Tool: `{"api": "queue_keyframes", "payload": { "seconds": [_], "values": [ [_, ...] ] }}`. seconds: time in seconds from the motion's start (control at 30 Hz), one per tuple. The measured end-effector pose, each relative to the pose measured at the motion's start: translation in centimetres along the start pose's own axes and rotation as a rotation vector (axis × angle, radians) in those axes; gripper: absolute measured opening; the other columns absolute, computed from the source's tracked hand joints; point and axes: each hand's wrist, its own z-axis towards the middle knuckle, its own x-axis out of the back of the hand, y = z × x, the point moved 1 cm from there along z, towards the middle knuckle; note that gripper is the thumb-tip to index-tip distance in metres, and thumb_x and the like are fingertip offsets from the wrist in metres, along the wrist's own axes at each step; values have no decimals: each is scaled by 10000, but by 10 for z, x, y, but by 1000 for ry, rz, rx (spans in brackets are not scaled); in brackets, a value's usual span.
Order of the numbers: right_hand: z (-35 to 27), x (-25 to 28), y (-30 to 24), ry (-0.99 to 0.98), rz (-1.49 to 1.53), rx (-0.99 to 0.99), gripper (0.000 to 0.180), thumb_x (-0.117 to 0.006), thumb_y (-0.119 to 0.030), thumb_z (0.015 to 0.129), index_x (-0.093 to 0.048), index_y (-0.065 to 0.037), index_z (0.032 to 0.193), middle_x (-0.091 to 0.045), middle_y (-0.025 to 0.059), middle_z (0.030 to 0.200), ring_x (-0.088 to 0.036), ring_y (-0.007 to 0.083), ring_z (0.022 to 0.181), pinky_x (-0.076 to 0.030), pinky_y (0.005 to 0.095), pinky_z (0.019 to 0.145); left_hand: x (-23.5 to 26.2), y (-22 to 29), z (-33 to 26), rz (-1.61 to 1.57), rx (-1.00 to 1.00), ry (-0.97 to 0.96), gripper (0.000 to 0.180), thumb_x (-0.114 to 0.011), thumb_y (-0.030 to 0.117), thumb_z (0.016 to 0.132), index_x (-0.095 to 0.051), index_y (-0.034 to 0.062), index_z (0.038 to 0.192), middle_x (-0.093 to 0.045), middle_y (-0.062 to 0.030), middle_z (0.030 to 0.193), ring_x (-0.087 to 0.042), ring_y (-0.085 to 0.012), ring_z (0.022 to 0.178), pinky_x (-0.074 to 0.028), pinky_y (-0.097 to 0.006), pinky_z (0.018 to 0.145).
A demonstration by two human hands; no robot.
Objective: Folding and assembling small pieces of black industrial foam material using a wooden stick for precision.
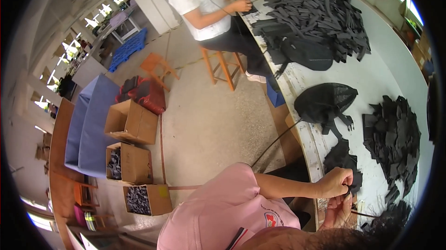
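My left hand (336, 181) is closed in a pinch at the edge of the white table (297, 90). Just below it, my right hand (338, 210) is closed too, its fingertips almost meeting the left's. Between them is a small dark piece, too hidden to name. Past the fingers lies a heap of black fabric pieces (344, 157). A thin dark rod or cord (364, 214) runs from beside my right hand; I cannot tell whether it is held. Farther up the table sits a black rounded mesh bag (320, 103) with dangling straps.
Black cut pieces (392, 143) lie at right, and a large heap of black strips (320, 15) at the far end. A seated co-worker (204, 8) handles a dark piece there. Cardboard boxes (137, 122), a red bag (151, 97) and a wooden stool (160, 66) stand left.
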Motion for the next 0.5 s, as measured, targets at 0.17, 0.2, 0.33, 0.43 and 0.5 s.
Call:
{"api": "queue_keyframes", "payload": {
  "seconds": [0.17, 0.2, 0.33, 0.43, 0.5],
  "values": [
    [12, -46, 1, 230, -219, 78, 250, -545, -192, 847, -492, -38, 1036, -503, -17, 747, -450, 53, 641, -368, 167, 521, 4, -10, -2, 421, -465, 333, 151, -470, -80, 634, -446, -21, 771, -504, -111, 622, -544, -190, 533, -432, -316, 485],
    [15, -39, 1, 224, -223, 78, 250, -545, -192, 847, -492, -38, 1036, -503, -17, 747, -450, 53, 641, -368, 167, 521, 9, -12, -1, 420, -469, 339, 151, -470, -80, 634, -446, -21, 771, -504, -111, 622, -544, -190, 533, -432, -316, 485],
    [15, -27, 4, 161, -266, 94, 267, -561, -202, 835, -492, -47, 1042, -523, -10, 771, -460, 57, 647, -376, 169, 521, 20, -6, 3, -342, -40, -64, 164, -448, -105, 690, -478, -28, 832, -562, -67, 687, -532, -99, 535, -440, -227, 458],
    [14, -23, 9, 209, -154, 149, 391, -621, -202, 777, -445, -23, 1076, -565, 67, 878, -558, 142, 791, -468, 227, 663, 18, -6, -1, -764, 241, -368, 273, -453, -123, 658, -470, -39, 917, -559, -81, 701, -472, -40, 474, -331, -160, 365],
    [12, -11, 2, 59, -174, 92, 409, -632, -201, 763, -435, -20, 1073, -557, 84, 933, -558, 168, 841, -473, 256, 707, 18, 11, -11, -1083, 370, -580, 331, -483, -95, 645, -456, -43, 971, -545, -59, 698, -347, -25, 359, -234, -168, 315]
  ]
}}
